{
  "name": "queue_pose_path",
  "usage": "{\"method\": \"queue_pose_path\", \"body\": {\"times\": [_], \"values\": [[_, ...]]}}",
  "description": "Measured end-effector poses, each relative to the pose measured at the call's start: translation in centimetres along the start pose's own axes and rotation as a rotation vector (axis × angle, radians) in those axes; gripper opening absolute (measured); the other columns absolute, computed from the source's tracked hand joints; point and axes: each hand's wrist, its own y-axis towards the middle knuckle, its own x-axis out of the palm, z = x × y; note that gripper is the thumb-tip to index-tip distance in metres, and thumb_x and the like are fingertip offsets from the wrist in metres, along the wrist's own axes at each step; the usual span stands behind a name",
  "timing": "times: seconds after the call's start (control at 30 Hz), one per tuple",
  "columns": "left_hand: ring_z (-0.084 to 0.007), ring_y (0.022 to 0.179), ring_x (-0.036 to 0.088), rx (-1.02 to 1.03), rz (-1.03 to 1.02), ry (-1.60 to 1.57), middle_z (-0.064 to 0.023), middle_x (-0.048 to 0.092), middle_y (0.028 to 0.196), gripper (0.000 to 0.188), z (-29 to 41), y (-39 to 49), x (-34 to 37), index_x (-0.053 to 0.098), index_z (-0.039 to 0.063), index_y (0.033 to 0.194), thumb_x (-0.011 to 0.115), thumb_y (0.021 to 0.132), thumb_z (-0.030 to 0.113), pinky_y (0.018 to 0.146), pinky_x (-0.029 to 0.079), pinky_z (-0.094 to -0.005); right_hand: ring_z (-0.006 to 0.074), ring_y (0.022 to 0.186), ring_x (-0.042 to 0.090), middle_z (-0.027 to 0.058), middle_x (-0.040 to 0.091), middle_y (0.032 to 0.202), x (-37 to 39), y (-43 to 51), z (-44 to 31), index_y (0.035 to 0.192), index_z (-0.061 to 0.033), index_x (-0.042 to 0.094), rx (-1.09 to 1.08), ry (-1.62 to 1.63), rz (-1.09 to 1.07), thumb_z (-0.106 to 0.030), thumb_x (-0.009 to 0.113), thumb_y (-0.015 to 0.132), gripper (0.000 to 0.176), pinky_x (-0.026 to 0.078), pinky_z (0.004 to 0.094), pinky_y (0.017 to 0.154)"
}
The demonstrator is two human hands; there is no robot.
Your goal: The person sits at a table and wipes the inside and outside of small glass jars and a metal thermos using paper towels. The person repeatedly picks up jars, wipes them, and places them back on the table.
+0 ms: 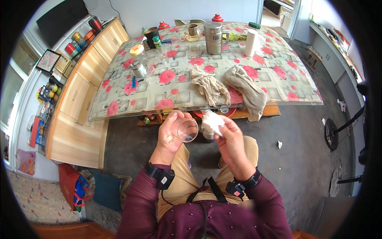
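My left hand [170, 133] holds a small clear glass cup [188, 131], its round mouth tilted up towards me. Pinched in the fingers of my right hand [232, 140] is a crumpled white paper tissue [211, 123], just right of the cup and apart from its rim. Both hands are over my lap, before the front edge of the table [143, 101]. Beyond them, a twisted beige cloth [209, 85] and a grey-beige towel [246, 88] lie on the flowered table cover, the towel hanging over the edge.
A steel jug [213, 38], a paper towel roll [250, 42] and a glass teapot [193, 32] stand on the table. At its left are clear glass cups [153, 55] and a white-grey canister [138, 69]. Wooden cabinets [83, 89] line the left; a stand base [330, 134] is right.
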Motion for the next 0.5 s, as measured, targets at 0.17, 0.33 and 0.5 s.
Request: {"method": "queue_pose_path", "body": {"times": [0.17,0.33,0.5], "values": [[-0.0296,0.092,0.063,-0.045,0.092,-0.127,-0.0106,0.065,0.097,0.024,-0.4,0.1,-1.1,0.06,0.009,0.092,0.05,0.097,0.03,0.078,0.05,-0.0443,0.0142,0.092,0.064,0.0085,0.066,0.11,-1.0,0.1,0.2,0.117,-0.0013,0.058,-0.065,-0.05,0.0,-0.004,0.053,0.093,0.025,0.053,0.0262,0.076],[-0.0291,0.093,0.065,-0.049,0.163,-0.124,-0.0138,0.066,0.1,0.022,-0.3,0.4,-1.6,0.062,0.007,0.09,0.052,0.096,0.026,0.079,0.051,-0.0439,0.0145,0.094,0.063,0.0072,0.066,0.11,-1.1,0.1,1.4,0.113,-0.0012,0.06,-0.121,-0.063,-0.052,-0.01,0.052,0.096,0.021,0.05,0.0285,0.08],[-0.0226,0.092,0.063,0.117,0.137,0.175,-0.011,0.063,0.1,0.021,-1.8,0.0,-0.3,0.056,0.006,0.1,0.048,0.098,0.025,0.082,0.052,-0.0394,0.0144,0.089,0.057,0.0074,0.061,0.101,-0.7,1.5,3.7,0.101,0.0015,0.06,-0.377,-0.695,-0.044,-0.006,0.067,0.084,0.019,0.048,0.0287,0.08]]}}
